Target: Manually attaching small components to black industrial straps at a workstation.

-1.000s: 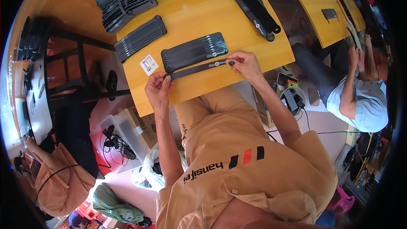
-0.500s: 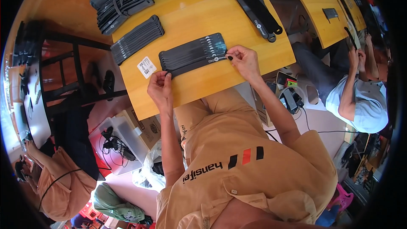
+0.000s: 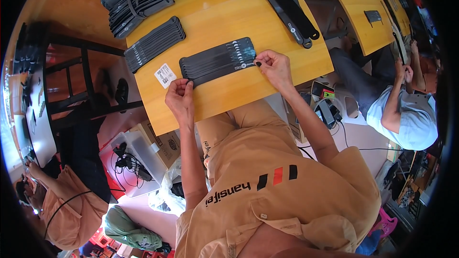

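Observation:
On the yellow tabletop (image 3: 229, 12) in front of me lies a fanned row of black straps (image 3: 213, 61), overlapping so that their pale printed marks line up near the right end. My left hand (image 3: 180, 99) pinches the left end of the nearest black strap (image 3: 220, 74). At that strap's other end, my right hand (image 3: 277, 70) is closed, with a dark tip showing between thumb and fingers. The strap rests flush along the near side of the row. Beside my left hand is a white printed label (image 3: 165, 75). A second fanned row of straps (image 3: 155, 43) lies beyond it.
A tall banded pile of black straps (image 3: 138, 7) stands at the far left table edge. Loose longer straps (image 3: 289, 14) lie at the right. Below are a clear plastic bin (image 3: 131, 167) with cables and a cardboard box (image 3: 167, 148). Co-workers (image 3: 404, 119) sit on both sides.
My hands and the strap row stay almost exactly in place. On the right, a co-worker's hands and the dark strip they hold have shifted slightly.

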`<state>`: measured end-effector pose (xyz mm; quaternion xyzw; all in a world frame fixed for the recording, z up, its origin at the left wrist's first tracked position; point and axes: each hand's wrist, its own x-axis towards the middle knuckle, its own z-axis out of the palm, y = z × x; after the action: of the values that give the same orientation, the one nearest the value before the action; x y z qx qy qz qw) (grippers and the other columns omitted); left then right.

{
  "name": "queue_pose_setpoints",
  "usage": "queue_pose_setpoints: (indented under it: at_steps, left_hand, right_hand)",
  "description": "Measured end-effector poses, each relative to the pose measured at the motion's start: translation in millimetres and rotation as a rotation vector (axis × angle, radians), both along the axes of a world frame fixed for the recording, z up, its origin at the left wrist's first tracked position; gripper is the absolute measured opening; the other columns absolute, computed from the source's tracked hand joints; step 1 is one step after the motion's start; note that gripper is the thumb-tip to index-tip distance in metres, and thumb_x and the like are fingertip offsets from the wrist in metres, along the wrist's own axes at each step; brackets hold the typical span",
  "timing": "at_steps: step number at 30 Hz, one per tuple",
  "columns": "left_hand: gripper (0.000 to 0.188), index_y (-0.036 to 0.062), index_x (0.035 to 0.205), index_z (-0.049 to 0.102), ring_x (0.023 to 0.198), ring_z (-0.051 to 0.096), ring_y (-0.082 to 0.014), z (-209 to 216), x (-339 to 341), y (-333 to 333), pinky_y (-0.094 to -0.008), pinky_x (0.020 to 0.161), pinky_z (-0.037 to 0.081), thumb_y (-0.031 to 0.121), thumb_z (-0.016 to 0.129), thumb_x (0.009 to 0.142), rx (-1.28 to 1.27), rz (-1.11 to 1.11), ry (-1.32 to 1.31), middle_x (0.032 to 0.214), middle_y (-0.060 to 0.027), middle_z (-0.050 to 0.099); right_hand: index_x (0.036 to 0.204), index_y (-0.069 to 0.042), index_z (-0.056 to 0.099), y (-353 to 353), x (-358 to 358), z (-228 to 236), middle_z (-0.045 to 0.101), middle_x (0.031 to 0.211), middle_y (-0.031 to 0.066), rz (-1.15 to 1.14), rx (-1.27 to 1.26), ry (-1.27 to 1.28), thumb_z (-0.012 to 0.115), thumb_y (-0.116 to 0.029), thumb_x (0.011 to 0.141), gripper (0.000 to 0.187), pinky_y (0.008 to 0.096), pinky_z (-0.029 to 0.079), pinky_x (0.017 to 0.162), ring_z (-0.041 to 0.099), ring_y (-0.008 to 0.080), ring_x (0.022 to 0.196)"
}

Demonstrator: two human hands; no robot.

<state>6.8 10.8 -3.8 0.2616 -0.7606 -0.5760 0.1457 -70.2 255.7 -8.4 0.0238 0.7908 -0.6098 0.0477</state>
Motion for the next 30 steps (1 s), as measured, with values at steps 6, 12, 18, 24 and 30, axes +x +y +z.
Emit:
queue_pose_setpoints:
  at_steps: [6, 12, 18, 24, 30]
  left_hand:
    - [0.008, -0.0016, 0.083, 0.061, 0.058, 0.049, -0.0058, -1.3, -0.8, -0.4, -0.0189, 0.056, 0.042, 0.001, 0.065, 0.076, -0.012, 0.001, -0.024, 0.067, -0.0013, 0.057]
    - [0.008, -0.0017, 0.083, 0.061, 0.057, 0.048, -0.0061, -0.2, -1.2, 0.3, -0.0193, 0.055, 0.042, 0.001, 0.065, 0.076, -0.037, 0.004, -0.029, 0.067, -0.0013, 0.056]
    - [0.008, -0.0017, 0.083, 0.061, 0.056, 0.048, -0.0062, -4.4, -2.4, -0.7, -0.0197, 0.055, 0.042, 0.001, 0.065, 0.076, -0.036, 0.007, -0.03, 0.066, -0.0015, 0.056]
    - [0.008, -0.0003, 0.082, 0.06, 0.055, 0.046, -0.0041, -4.4, -1.4, -1.6, -0.0179, 0.047, 0.036, 0.004, 0.065, 0.078, -0.08, -0.012, -0.012, 0.067, 0.0003, 0.055]
    - [0.008, -0.0016, 0.082, 0.061, 0.055, 0.047, -0.0064, -3.0, -2.6, -0.6, -0.0203, 0.054, 0.042, 0.001, 0.065, 0.076, -0.044, 0.01, -0.038, 0.065, -0.0016, 0.056]
  right_hand:
    - [0.076, 0.002, 0.063, -1.1, -0.4, 0.0, 0.058, 0.058, 0.002, -0.01, -0.001, 0.003, 0.066, 0.004, 0.073, 0.005, 0.0197, 0.041, 0.05, 0.05, 0.0048, 0.053]
    - [0.075, 0.002, 0.063, -1.3, -0.2, 0.1, 0.057, 0.058, 0.0026, -0.006, 0.026, 0.022, 0.066, 0.003, 0.073, 0.005, 0.0205, 0.041, 0.049, 0.05, 0.0053, 0.052]
    - [0.076, 0.002, 0.062, -2.0, 0.1, 3.6, 0.057, 0.057, 0.0032, -0.005, 0.053, 0.025, 0.066, 0.003, 0.073, 0.005, 0.0209, 0.041, 0.049, 0.049, 0.0059, 0.051]
    - [0.075, 0.002, 0.062, -2.5, -0.1, -3.3, 0.057, 0.057, 0.0041, -0.006, 0.048, 0.059, 0.067, 0.002, 0.072, 0.006, 0.0213, 0.041, 0.048, 0.05, 0.0067, 0.051]
    - [0.075, 0.002, 0.062, -5.0, 1.6, 1.4, 0.058, 0.057, 0.0055, -0.015, 0.092, 0.102, 0.067, 0.002, 0.072, 0.006, 0.0226, 0.042, 0.048, 0.051, 0.0086, 0.05]
